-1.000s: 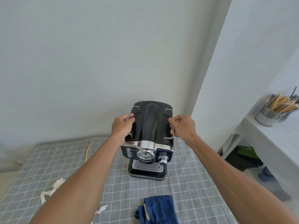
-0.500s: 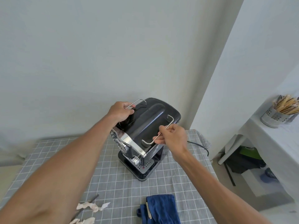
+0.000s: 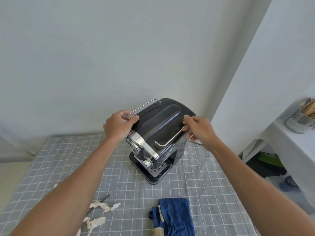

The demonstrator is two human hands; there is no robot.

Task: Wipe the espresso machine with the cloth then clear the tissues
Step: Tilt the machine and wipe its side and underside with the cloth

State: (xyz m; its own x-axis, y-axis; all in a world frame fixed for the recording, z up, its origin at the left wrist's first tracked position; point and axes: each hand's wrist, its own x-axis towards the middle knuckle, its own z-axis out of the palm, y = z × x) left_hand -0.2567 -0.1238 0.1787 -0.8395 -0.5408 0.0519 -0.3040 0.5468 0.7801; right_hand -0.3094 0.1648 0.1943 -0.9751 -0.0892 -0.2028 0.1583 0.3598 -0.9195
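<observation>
The espresso machine [image 3: 156,138] has been swung round on the checked tablecloth [image 3: 213,193]: a second ago its front faced the person squarely, and now it stands turned so that the chrome front points toward the person's left, with one long side and the black top exposed. It sits upright near the back wall, its drip tray toward the near edge. The left hand [image 3: 119,126] has its fingers curled round the near end of the left wire rail [image 3: 144,106] on the top, thumb pressed against the black lid. The right hand [image 3: 199,128] is at the right wire rail [image 3: 172,138], its fingertips touching or lightly pinching it; whether it truly grips cannot be told, and it looks looser than half a second ago. The blue cloth [image 3: 175,217] lies folded and untouched at the near edge, well apart from both hands, and the torn tissues [image 3: 100,213] are scattered to its left. The turn seems meant to open up a side for wiping, which has not begun; the likely next move is to free a hand and fetch the cloth.
</observation>
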